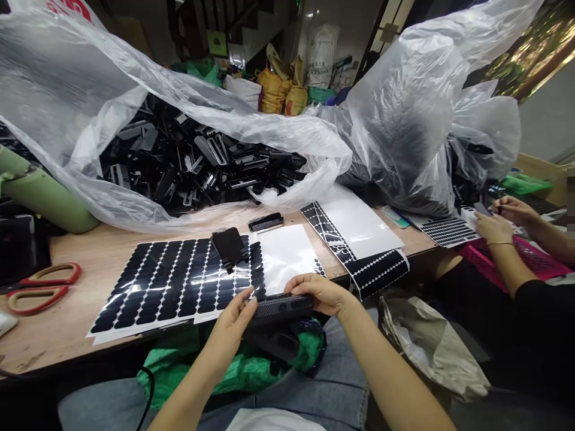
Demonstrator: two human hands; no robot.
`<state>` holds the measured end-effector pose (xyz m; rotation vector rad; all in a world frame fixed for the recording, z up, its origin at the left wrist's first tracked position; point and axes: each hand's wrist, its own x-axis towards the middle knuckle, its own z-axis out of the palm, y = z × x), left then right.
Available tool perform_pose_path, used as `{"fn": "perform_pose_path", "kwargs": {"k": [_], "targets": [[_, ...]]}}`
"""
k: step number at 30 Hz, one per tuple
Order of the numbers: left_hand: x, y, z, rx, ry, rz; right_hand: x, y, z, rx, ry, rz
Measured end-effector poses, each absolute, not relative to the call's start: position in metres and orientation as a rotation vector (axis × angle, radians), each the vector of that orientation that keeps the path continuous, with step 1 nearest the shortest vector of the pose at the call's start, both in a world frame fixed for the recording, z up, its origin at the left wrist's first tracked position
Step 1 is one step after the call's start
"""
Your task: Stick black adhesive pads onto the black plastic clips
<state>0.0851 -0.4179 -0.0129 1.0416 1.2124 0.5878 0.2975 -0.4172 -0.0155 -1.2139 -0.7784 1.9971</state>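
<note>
Between both hands, just off the table's front edge, is a long black plastic piece (284, 308) with a fine patterned face. My left hand (236, 317) pinches its left end between thumb and fingers. At its right end my right hand (321, 293) grips with curled fingers. Just beyond lies a sheet of black oval stickers (171, 281), its right part a bare white backing (287, 257). On the sheet rests a flat black plastic part (230, 246). Farther back a small black piece (266, 222) lies on the table.
A clear plastic bag (305, 134) spills open around many black parts (179, 161). Red-handled scissors (45, 287) lie left, near a green tube (49, 194). More sticker sheets (380, 269) overhang the edge. A green sack (238, 365) sits below. At right are a co-worker's hands (498, 224).
</note>
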Motion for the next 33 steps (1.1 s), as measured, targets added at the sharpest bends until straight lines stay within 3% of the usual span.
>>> {"fn": "perform_pose_path", "kwargs": {"k": [2, 4, 8, 10, 19, 26, 33], "targets": [[0.087, -0.419, -0.010, 1.087, 1.144, 0.594, 0.292, -0.421, -0.022, -1.216, -0.852, 2.025], [0.088, -0.421, -0.006, 1.127, 1.068, 0.567, 0.290, -0.419, -0.030, -1.367, -1.046, 1.833], [0.087, -0.421, -0.002, 1.186, 1.121, 0.565, 0.310, -0.398, -0.041, -2.080, -1.354, 0.774], [0.087, -0.421, -0.004, 1.176, 1.163, 0.578, 0.327, -0.386, -0.046, -2.295, -1.370, 0.479], [0.089, -0.415, -0.012, 1.101, 1.135, 0.631, 0.357, -0.375, -0.059, -2.352, -1.460, 0.541], [0.089, -0.411, -0.012, 1.093, 1.129, 0.658, 0.352, -0.381, -0.041, -2.291, -1.439, 0.572], [0.091, -0.410, -0.016, 1.074, 1.095, 0.692, 0.283, -0.436, 0.008, -1.691, -1.457, 1.006]]}}
